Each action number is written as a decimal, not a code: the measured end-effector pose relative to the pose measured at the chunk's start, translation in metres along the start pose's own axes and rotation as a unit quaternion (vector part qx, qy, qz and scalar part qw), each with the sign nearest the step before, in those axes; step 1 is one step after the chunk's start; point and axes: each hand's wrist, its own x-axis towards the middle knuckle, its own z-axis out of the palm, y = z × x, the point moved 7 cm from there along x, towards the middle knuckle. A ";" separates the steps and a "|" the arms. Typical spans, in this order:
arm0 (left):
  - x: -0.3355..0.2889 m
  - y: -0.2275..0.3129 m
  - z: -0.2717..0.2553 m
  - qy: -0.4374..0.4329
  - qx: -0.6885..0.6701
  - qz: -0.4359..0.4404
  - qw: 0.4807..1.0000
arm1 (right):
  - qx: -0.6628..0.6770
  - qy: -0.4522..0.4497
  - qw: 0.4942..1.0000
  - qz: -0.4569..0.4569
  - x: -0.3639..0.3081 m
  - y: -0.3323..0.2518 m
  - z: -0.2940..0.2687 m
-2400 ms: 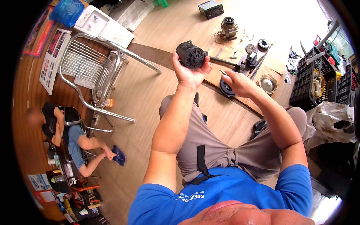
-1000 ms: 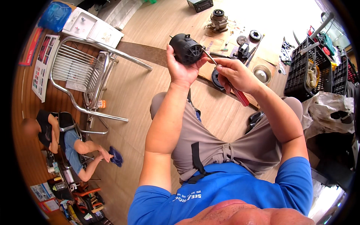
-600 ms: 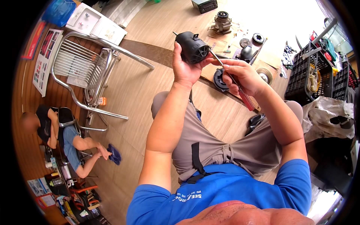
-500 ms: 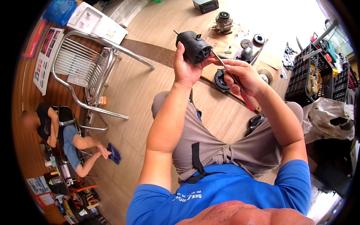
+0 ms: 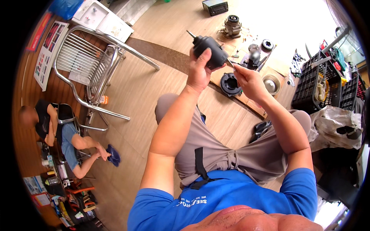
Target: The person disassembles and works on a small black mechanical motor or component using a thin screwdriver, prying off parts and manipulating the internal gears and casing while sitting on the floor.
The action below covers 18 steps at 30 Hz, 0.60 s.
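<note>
My left hand (image 5: pixel 199 73) is wrapped round a black cylindrical electric motor (image 5: pixel 209 52), held tilted with its thin metal shaft pointing up and left. The thumb presses on the motor's side. Close to the motor's lower right end, my right hand (image 5: pixel 249 81) grips a screwdriver (image 5: pixel 230 62). Only part of its thin metal shank shows, angled toward that end; the handle is hidden by my hand. Whether the tip touches the motor I cannot tell. Just below the hands, a round black housing (image 5: pixel 230 84) lies on the cardboard (image 5: pixel 252 104).
On the floor ahead are a squirrel-cage fan wheel (image 5: pixel 271 84), a black ring-shaped part (image 5: pixel 267 45), a metal machine part with a pulley (image 5: pixel 232 27) and a black box (image 5: pixel 215 7). Black crates (image 5: pixel 306 86) stand right. A metal chair (image 5: pixel 83 61) and a seated person (image 5: pixel 69 138) are left.
The motor and my left hand have shifted slightly right, and the motor has turned. My right hand has rolled over, so the red screwdriver handle seen before is now hidden.
</note>
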 end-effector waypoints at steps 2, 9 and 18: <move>0.000 0.003 0.007 -0.017 -0.003 0.041 0.999 | 0.081 -0.015 0.995 0.050 0.003 0.008 0.000; -0.008 0.008 0.032 -0.069 0.064 0.075 0.993 | 0.154 0.012 0.987 0.037 0.019 0.049 0.003; -0.015 0.009 0.038 -0.108 0.118 0.072 0.985 | 0.124 0.014 0.992 -0.015 0.012 0.034 0.002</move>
